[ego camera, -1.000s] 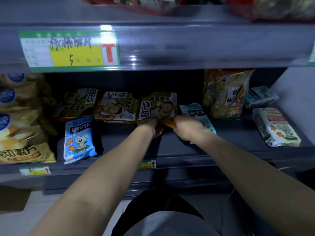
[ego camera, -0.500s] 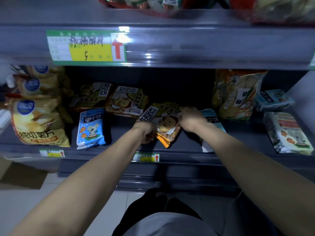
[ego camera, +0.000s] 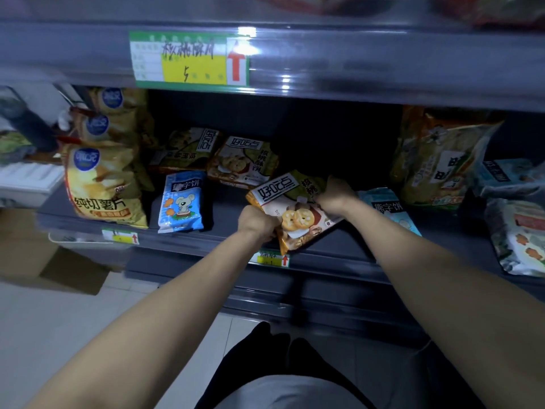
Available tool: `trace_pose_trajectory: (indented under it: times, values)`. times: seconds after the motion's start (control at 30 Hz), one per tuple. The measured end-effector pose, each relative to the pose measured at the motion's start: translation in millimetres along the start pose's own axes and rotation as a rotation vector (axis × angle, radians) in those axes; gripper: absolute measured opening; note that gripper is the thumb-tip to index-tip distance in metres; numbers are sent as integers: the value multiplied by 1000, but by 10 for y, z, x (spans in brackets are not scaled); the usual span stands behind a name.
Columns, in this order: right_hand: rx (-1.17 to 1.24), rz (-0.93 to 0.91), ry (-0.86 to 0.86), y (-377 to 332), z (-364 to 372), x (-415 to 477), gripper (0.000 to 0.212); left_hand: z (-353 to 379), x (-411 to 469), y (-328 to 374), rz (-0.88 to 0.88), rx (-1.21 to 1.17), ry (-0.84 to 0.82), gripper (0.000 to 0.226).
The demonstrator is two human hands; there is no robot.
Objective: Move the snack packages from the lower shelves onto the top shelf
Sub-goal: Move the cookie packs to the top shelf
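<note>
the cookie package [ego camera: 298,214] is held tilted above the front edge of the lower shelf [ego camera: 354,246], its low corner over the lip. bare shelf floor lies between the blue mouse pack [ego camera: 181,202] and the pale blue pack [ego camera: 386,208]. the left hand [ego camera: 258,224] grips its lower left side, the right hand [ego camera: 334,196] pinches its top edge, both arms stretched forward
</note>
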State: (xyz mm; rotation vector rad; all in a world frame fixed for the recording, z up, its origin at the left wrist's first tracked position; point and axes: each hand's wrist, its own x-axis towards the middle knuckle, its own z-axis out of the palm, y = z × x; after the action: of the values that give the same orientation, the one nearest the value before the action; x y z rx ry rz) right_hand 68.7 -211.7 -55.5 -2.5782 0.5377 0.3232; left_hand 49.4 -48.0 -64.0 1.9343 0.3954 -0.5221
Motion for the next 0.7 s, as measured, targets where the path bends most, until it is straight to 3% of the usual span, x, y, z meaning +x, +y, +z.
trace_pose_trajectory:
  times: [0.2, 0.3, 0.4, 0.7]
  values:
    - [193, -20, 95, 98, -192, -217, 39, -118, -244, 148, 179, 64, 109, 8]
    - [390, -13, 153, 104, -241, -443, 38, -234, -391, 173, 253, 79, 199, 24]
    - [534, -32, 180, 68, -223, -719, 43, -356, -557, 122, 291, 43, 235, 22]
    - [552, -94, 246, -142, -140, -1410, 33, -796, -1011, -49, 426, 80, 238, 19]
